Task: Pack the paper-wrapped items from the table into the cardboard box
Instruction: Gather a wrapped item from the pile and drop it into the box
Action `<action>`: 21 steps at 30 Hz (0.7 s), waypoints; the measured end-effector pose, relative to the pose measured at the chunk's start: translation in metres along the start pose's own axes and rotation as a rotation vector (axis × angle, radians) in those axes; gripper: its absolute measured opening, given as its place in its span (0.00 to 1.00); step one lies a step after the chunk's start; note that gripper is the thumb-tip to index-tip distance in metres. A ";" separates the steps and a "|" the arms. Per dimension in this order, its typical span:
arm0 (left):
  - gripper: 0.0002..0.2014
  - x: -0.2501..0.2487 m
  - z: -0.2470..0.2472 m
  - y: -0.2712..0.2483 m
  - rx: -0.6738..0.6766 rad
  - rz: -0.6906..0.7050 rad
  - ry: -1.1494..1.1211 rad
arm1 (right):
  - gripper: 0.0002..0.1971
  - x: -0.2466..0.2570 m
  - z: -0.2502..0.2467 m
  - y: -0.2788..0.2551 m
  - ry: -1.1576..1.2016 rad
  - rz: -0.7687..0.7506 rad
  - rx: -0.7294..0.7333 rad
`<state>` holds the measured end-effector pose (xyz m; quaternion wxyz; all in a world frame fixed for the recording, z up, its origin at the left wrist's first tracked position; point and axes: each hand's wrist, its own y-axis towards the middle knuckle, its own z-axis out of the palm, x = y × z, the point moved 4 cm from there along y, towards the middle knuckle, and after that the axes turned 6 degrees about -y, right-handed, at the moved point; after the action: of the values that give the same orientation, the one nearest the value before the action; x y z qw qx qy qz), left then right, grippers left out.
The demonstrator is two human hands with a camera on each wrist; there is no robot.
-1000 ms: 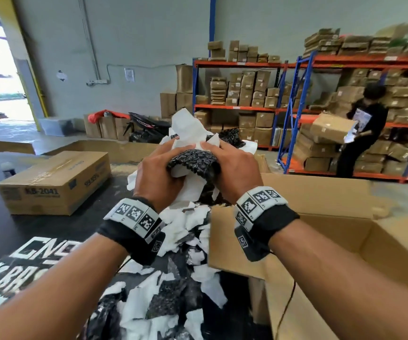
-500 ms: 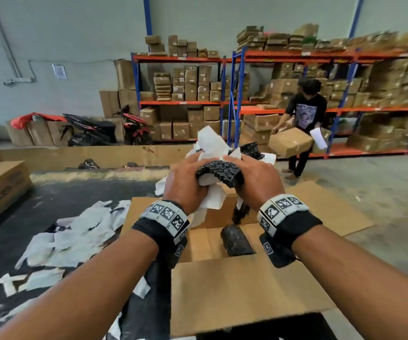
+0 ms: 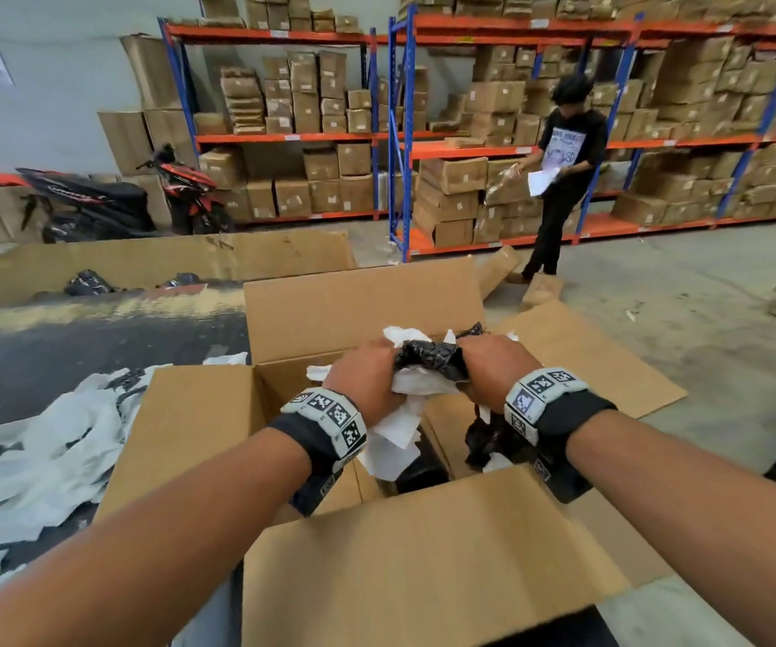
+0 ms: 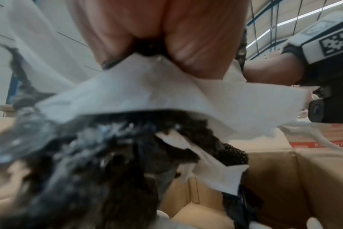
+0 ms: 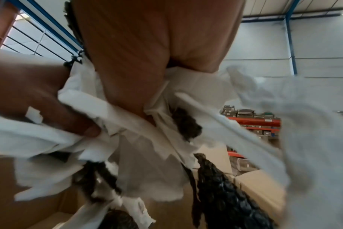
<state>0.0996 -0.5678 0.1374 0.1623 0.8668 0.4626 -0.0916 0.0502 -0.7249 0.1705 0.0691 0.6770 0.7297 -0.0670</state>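
Both hands grip one bundle of paper-wrapped items (image 3: 428,366), black textured pieces in torn white paper, held above the open cardboard box (image 3: 423,544). My left hand (image 3: 367,380) holds its left end and my right hand (image 3: 493,371) its right end. White paper and black strips hang down from the bundle into the box. In the left wrist view the bundle (image 4: 127,124) fills the frame below the curled fingers (image 4: 147,31). The right wrist view shows the hanging paper (image 5: 147,155) and black strips (image 5: 221,193). A dark item (image 3: 418,473) lies inside the box.
More torn white paper and black pieces (image 3: 40,459) lie on the dark table at the left. The box flaps (image 3: 362,310) stand open around the hole. A person (image 3: 563,175) stands at shelves stacked with cartons, and a motorbike (image 3: 110,203) is parked at the back left.
Both hands have carried the bundle from above the table's paper pile to the right and lowered it over the open box. The view has turned right with them.
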 end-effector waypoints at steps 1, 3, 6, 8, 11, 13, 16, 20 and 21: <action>0.13 0.005 0.005 0.002 0.040 -0.033 0.041 | 0.09 0.000 0.006 0.006 -0.002 -0.017 0.030; 0.16 0.015 0.015 0.004 0.116 -0.087 0.138 | 0.12 0.000 0.021 0.020 -0.010 -0.050 0.096; 0.22 0.032 0.026 0.007 0.256 -0.162 0.270 | 0.19 -0.004 0.044 0.042 -0.024 -0.119 0.160; 0.37 0.048 0.032 0.008 0.347 -0.236 0.304 | 0.40 -0.009 0.063 0.058 -0.021 -0.173 0.255; 0.59 0.067 0.033 0.005 0.461 -0.325 0.254 | 0.74 -0.019 0.086 0.073 -0.035 -0.238 0.515; 0.66 0.072 0.029 0.006 0.551 -0.364 0.209 | 0.76 -0.024 0.088 0.082 0.030 -0.263 0.586; 0.67 0.077 0.025 0.013 0.657 -0.448 0.117 | 0.72 -0.026 0.077 0.098 0.038 -0.328 0.527; 0.71 0.081 0.033 0.024 0.702 -0.479 0.126 | 0.68 -0.022 0.080 0.119 -0.020 -0.403 0.498; 0.72 0.080 0.040 0.025 0.717 -0.479 0.169 | 0.70 -0.020 0.086 0.123 -0.045 -0.416 0.513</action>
<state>0.1648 -0.5335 0.0805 -0.2130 0.7411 0.6012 -0.2099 0.1753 -0.7518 0.0894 -0.1025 0.5072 0.8100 -0.2761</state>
